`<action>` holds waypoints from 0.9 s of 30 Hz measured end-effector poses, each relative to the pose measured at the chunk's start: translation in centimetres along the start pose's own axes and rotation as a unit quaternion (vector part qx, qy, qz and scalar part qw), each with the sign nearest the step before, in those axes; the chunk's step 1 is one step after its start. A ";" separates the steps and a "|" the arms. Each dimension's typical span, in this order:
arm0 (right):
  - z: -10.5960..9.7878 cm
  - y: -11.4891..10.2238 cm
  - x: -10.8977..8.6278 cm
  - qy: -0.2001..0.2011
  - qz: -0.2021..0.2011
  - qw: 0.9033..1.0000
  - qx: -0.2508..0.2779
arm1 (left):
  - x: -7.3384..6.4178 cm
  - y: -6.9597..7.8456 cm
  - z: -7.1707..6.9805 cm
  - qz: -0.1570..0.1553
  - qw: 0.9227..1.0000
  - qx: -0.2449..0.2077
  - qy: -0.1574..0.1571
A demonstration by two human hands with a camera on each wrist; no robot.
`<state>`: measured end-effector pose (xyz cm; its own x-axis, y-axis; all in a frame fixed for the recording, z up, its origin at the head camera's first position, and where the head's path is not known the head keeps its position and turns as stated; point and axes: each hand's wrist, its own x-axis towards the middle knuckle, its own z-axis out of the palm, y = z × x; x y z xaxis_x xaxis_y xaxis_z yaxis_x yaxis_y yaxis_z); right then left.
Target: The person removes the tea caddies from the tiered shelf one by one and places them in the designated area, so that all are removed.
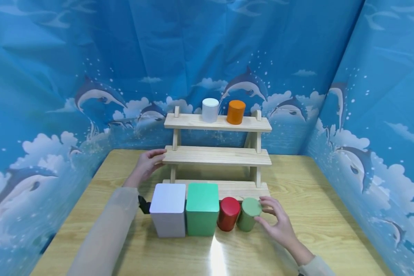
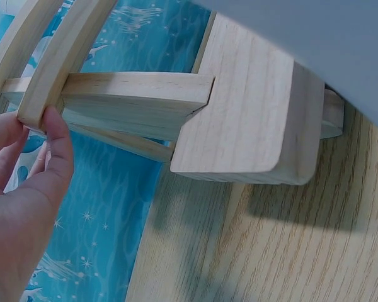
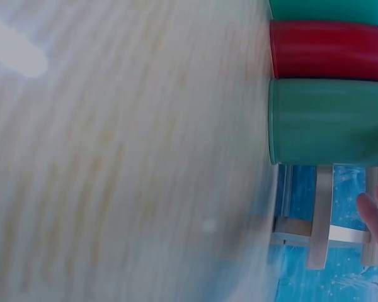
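Observation:
My left hand pinches the left end of the middle board of a three-tier wooden display stand. In the left wrist view its thumb and fingers meet at the corner of that board. My right hand is beside a light green cylinder, fingers spread and fingertips near its right side. A red cylinder stands just left of the green one. Further left are a bright green box and a pale lavender box, in one row before the stand.
On the stand's top board sit a white cylinder and an orange cylinder. The row of boxes overlaps the bottom board in the head view. A blue dolphin-print curtain surrounds the wooden table at the back and sides.

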<state>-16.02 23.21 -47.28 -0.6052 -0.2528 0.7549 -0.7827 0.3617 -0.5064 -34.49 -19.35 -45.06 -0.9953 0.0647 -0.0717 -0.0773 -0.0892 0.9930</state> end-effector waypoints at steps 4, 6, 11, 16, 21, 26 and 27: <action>-0.2 0.1 0.1 0.006 -0.001 1.000 0.018 | 0.0 0.0 0.0 -0.004 1.000 0.004 0.006; -0.3 0.2 0.1 0.007 -0.004 1.000 0.027 | 0.0 0.0 0.0 -0.006 1.000 0.006 0.006; -0.4 0.6 0.1 0.010 -0.019 0.999 0.039 | 0.0 0.1 0.0 -0.005 1.000 0.010 0.002; -0.7 1.9 0.3 0.020 -0.041 0.998 0.050 | 0.0 0.1 0.0 -0.004 1.000 0.005 0.003; -1.0 1.5 1.4 0.028 -0.052 0.997 0.048 | 0.0 0.1 0.1 -0.002 1.000 0.004 0.004; -1.1 0.3 2.4 0.031 -0.050 0.998 0.035 | 0.0 0.1 0.1 -0.006 1.000 0.006 0.004; -1.1 0.2 2.5 0.032 -0.048 0.998 0.031 | 0.0 0.1 0.1 -0.008 1.000 0.006 0.003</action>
<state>-17.60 23.61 -45.04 -0.5181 -0.2258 0.8250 -0.8454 0.2817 -0.4538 -34.48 -19.31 -44.95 -0.9944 0.0592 -0.0880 -0.0924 -0.0755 0.9929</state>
